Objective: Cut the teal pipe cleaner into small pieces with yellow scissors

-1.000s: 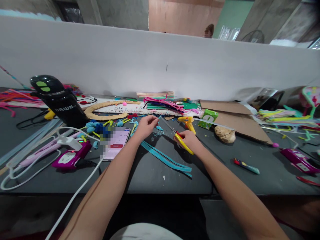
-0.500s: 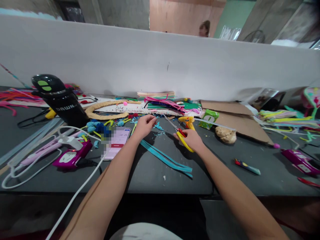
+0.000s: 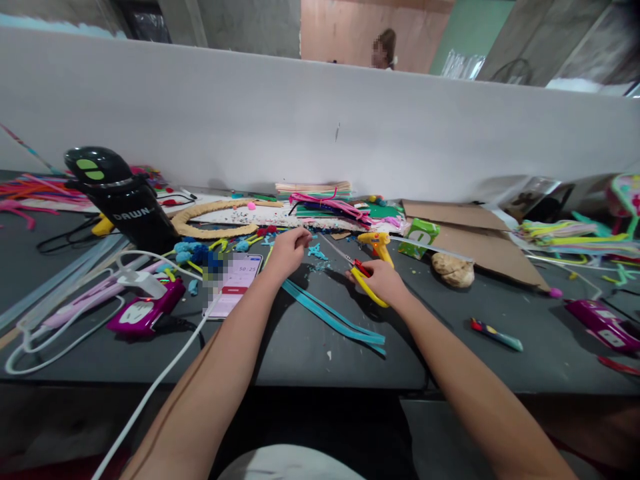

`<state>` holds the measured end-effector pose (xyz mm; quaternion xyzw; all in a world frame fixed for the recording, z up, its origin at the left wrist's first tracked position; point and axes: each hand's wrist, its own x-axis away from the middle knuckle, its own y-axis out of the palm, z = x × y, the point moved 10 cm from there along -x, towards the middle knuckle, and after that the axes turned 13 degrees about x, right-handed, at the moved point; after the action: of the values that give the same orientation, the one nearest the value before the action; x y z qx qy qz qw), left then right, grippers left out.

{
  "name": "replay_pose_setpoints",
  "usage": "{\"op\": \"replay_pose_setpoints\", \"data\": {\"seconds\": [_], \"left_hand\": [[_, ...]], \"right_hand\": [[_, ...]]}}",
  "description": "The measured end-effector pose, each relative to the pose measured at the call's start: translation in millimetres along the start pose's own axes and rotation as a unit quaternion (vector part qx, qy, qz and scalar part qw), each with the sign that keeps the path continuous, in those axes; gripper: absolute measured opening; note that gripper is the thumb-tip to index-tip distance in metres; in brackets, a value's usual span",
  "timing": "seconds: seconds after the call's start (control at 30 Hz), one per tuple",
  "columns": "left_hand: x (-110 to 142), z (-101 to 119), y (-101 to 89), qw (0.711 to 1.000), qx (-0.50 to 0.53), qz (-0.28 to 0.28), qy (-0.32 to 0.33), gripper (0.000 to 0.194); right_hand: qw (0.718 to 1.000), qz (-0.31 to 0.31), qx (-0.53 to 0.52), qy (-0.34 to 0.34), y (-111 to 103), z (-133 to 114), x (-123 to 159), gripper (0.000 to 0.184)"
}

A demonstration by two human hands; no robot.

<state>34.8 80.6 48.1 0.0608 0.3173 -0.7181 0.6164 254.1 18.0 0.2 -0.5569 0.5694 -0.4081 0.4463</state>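
My right hand (image 3: 379, 283) grips a pair of scissors (image 3: 369, 287) with yellow and red handles, its blades pointing up and left over the table. Left of the blade tips, my left hand (image 3: 291, 252) is closed in a pinch; whatever is between its fingers is too small or hidden to make out. Small light-blue fuzzy pieces (image 3: 317, 251) and fine clippings lie between the two hands. A bundle of blue pipe cleaners (image 3: 333, 317) stretches across the table below them, its upper end beside my left wrist.
A yellow glue gun (image 3: 379, 245) lies beyond my right hand, near a green packet (image 3: 419, 238) and cardboard (image 3: 493, 257). Left of my left forearm are a phone (image 3: 235, 287), a purple power strip (image 3: 145, 312) with white cables and a black bottle (image 3: 133, 213). A white partition (image 3: 225, 120) stands behind.
My left hand has shifted very slightly left, and the scissors' tips have dipped a little. In the background, a person has moved left.
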Motion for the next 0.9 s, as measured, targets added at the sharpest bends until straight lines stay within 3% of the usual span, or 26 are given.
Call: {"op": "replay_pose_setpoints", "data": {"seconds": [0.9], "left_hand": [[-1.2, 4.7, -0.5, 1.0, -0.016, -0.004, 0.02, 0.022]], "right_hand": [[0.999, -0.022, 0.017, -0.02, 7.6, 1.1, -3.0, 0.048]]}}
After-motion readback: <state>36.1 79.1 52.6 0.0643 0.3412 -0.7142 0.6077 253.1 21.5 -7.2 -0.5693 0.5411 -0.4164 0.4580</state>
